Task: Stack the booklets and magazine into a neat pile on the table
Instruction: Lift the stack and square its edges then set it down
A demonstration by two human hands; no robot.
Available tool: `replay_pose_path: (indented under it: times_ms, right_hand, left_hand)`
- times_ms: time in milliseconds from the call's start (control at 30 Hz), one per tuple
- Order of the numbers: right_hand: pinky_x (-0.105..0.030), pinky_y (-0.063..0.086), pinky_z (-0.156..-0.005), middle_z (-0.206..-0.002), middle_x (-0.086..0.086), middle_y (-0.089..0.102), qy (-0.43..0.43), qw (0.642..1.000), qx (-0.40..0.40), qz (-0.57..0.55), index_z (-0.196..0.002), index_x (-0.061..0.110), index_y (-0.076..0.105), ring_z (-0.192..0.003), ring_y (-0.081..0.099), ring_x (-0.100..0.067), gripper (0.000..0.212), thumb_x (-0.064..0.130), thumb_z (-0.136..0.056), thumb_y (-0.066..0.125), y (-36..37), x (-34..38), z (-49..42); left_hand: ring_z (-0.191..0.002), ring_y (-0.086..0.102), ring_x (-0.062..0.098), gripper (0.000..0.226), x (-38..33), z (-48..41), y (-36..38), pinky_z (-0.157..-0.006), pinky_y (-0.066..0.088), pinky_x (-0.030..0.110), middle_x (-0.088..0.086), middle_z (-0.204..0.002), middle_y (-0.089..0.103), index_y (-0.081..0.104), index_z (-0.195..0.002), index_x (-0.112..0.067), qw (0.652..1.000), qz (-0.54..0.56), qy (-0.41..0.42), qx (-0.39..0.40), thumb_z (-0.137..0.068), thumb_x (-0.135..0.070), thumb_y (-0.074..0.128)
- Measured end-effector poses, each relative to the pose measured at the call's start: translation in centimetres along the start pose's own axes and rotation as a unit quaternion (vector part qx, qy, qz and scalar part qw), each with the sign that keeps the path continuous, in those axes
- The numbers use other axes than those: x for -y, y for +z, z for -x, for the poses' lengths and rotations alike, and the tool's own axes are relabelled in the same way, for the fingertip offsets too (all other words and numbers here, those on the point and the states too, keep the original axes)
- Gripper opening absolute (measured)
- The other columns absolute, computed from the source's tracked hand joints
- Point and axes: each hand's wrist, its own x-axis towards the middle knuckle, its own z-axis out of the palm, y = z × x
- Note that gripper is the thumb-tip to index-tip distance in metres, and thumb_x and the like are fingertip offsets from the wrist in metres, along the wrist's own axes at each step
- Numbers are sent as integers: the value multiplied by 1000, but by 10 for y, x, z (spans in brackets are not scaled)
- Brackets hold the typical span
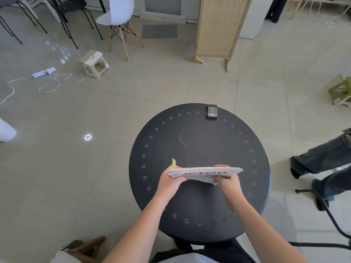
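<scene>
1. Hands are both reaching in from the bottom edge, bare forearms angling toward each other over the round black table (199, 137).
2. Left hand (171, 182) is gripping the left end of the stack of booklets and magazine (206, 172), thumb on the near side and fingers curling under, wrist pretty straight.
3. Right hand (227, 184) is pinching the stack closer to its right end, fingertips (221, 166) peeking over the far edge, knuckles facing the camera.
4. Stack is being held nearly flat, seen almost edge-on, over the middle-front part of the table; can't tell if it's touching the top or hovering just above.
5. One yellowish page corner (173, 162) is sticking up at the left end, so the edges aren't looking fully squared.
6. Small dark box (212, 111) is sitting near the far rim, well apart from the hands.
</scene>
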Motion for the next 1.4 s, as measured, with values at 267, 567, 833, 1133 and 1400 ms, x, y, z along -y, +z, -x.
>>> replay_pose_path:
  times_ms: [267,567,833,1133,1400]
  right_hand:
    - [-32,45,-69,-86,-3,71,10,998,-27,53,-99,4,74,-78,57,-21,21,-3,-88,58,-1,-5,-7]
    - [-32,44,-63,-83,-6,72,2,988,2,153,-95,14,70,-71,55,-24,17,3,-91,58,-9,-10,-15]
    - [-24,48,-63,-86,11,76,-30,976,6,214,-87,37,71,-77,68,-10,19,21,-96,77,-13,-22,-15]
    - [-27,51,-58,-83,13,77,4,969,7,247,-77,35,71,-77,71,-13,18,29,-94,74,-10,-14,-16]
    - [-30,63,-84,-105,16,81,35,955,107,273,-103,35,78,-102,79,-16,19,18,-95,76,-1,-18,-18]
  left_hand:
    - [-116,73,10,28,-5,-4,-4,-95,52,24,-32,-104,77,84,-107,-27,999,32,7,17,-88,-9,74]
    - [-110,75,4,31,-4,-12,-5,-93,53,18,-14,-111,84,84,-102,-39,999,-21,32,33,-94,-11,72]
    - [-108,72,4,23,16,-25,-4,-90,51,16,-8,-120,79,78,-118,-31,996,-81,39,6,-102,-15,74]
    - [-111,75,9,29,17,-35,-7,-100,59,36,-16,-117,82,79,-124,-26,989,-145,29,-4,-98,-14,75]
    - [-125,72,18,42,33,-34,-23,-108,60,46,-9,-134,75,65,-140,-27,984,-178,-5,20,-100,-21,77]
